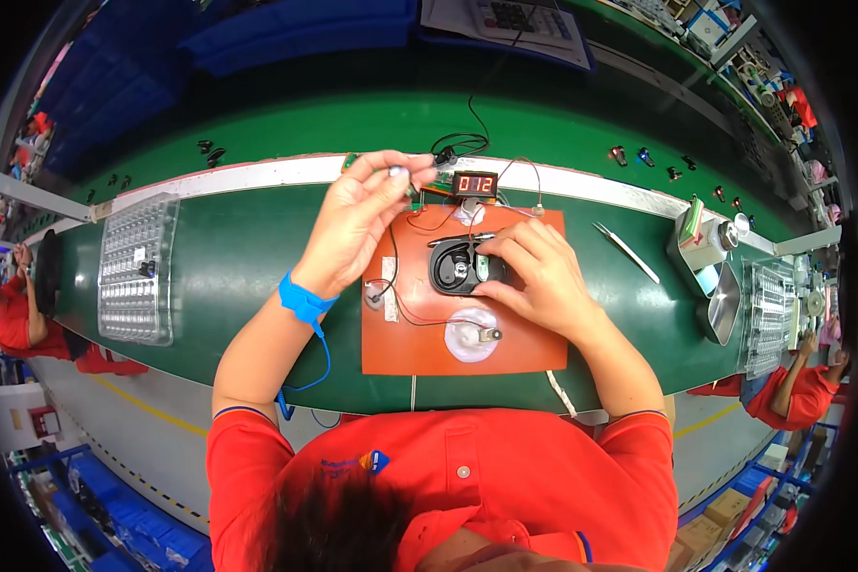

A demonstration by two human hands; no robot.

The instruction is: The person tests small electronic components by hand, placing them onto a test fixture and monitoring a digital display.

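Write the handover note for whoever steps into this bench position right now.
Left hand: raised over the orange mat, fingers pinching a small pale part.
Right hand: resting on the black oval housing at the mat's centre.
Red digital readout is lit at the mat's far edge; thin wires run across the mat.
Tweezers lie unused to the right.
Done: housing seated.
Left: the pinched part is not yet placed.

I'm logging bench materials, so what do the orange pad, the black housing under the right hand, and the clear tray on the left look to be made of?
The orange pad looks like matte rubber or fibre sheet: flat, even colour, no glare. The black housing under the right hand seems moulded plastic, with soft highlights on its rounded rim. The clear tray is probably thin formed plastic: see-through, glossy, with rows of small pockets.
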